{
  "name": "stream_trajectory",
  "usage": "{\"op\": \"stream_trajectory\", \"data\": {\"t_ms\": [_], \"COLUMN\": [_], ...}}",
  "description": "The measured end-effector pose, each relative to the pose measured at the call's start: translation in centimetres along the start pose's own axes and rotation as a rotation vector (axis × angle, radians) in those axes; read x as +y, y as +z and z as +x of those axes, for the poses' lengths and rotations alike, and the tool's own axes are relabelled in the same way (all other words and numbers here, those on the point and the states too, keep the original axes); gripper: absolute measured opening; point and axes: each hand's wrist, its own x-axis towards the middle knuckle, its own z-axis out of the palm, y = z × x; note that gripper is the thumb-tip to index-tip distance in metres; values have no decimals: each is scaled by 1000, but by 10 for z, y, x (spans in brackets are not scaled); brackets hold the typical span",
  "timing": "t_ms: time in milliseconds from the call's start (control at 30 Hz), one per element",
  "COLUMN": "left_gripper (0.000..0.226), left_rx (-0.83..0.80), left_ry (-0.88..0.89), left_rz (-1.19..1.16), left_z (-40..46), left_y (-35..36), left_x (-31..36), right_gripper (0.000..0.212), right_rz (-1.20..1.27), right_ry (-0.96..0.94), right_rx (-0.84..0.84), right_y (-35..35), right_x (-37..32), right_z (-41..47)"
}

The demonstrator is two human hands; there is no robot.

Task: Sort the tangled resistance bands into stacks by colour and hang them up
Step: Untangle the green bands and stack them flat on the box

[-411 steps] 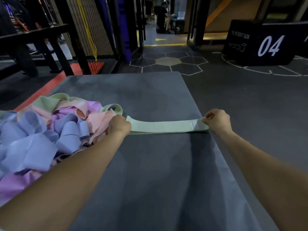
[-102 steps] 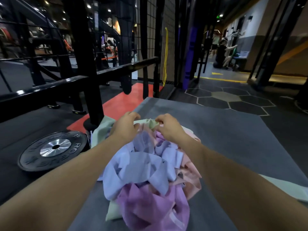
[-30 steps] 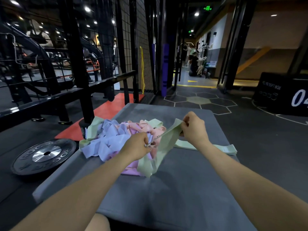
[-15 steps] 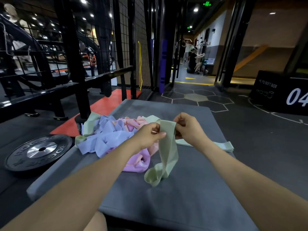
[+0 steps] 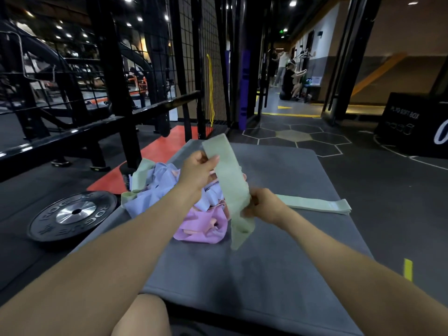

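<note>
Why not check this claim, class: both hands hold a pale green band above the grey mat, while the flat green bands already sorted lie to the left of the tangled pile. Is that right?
One detail is wrong. The head view shows the flat green bands lying to the right of the tangled pile, not the left. The rest stands: the left hand and right hand hold the pale green band above the grey mat.

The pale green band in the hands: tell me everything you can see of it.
The pale green fabric resistance band is a wide, flat, matte strip, held up slantwise above the grey padded mat. The left hand pinches it near its upper end; the right hand grips it lower down. Its bottom end hangs folded, slightly blurred.
</note>
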Motion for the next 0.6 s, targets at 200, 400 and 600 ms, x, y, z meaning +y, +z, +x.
{"op": "stream_trajectory", "data": {"t_ms": [200,400,600], "left_gripper": [18,15,9], "left_rx": [180,286,48], "left_ry": [-47,-99,-209], "left_rz": [-5,-3,312], "left_z": [4,4,-3], "left_y": [-28,-35,-31], "left_x": [-13,-33,-47], "right_gripper": [33,31,25], "right_rz": [-294,-524,-193], "right_ry": [1,18,64], "right_rx": [33,-45,-113], "right_y": [-7,-14,-21], "right_x": [5,5,17], "right_z": [-3,-10,-18]}}
